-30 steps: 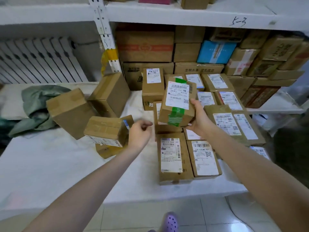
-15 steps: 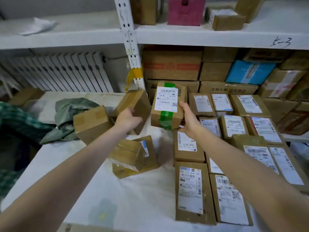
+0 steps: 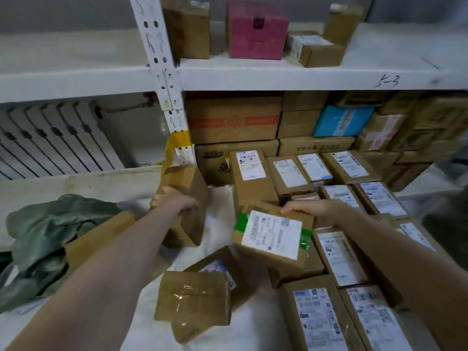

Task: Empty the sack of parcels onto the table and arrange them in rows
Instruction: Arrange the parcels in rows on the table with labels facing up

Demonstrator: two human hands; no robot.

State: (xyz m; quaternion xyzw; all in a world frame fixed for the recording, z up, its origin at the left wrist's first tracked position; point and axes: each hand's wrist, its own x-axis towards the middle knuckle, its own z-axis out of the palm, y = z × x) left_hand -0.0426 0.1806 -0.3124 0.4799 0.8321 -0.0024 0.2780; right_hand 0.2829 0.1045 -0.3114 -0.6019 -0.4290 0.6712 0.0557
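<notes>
On the table, right half: labelled parcels (image 3: pixel 339 254) lie flat in rows, label side up, edges touching. The rows run back to the stacked cartons (image 3: pixel 233 120) under the shelf (image 3: pixel 253 74).
Left half of table (image 3: pixel 253 323): unsorted. One taped box (image 3: pixel 195 297) sits on top of a second parcel (image 3: pixel 215 267) near the front. Another box (image 3: pixel 98 236) lies against the sack.
Sack (image 3: pixel 50 231): green, collapsed at the far left edge. It looks emptied, though its inside is not visible.
Right hand (image 3: pixel 311 211): fingers curled over the far edge of the green-taped parcel (image 3: pixel 272 236), a firm hold. The parcel is label up and tilted, hanging just above the left end of the rows, over a parcel lying there.
Left hand (image 3: pixel 174 201): fingers wrapped over the upper edge of a plain brown box (image 3: pixel 192 229) that stands tilted on the cloth near the shelf post (image 3: pixel 162 72). No label shows on the visible faces.
Step in hand (judgement): arranging phase; emptying appears done. The right hand places one parcel while the left takes up the next.
Next move calls for: lowering the green-taped parcel level into an open slot at the row's left end, squaring it against its neighbour, then letting go. The plain brown box likely needs turning to find its label face.
Risk: the tilted parcel may land across two neighbours and skew the row.
</notes>
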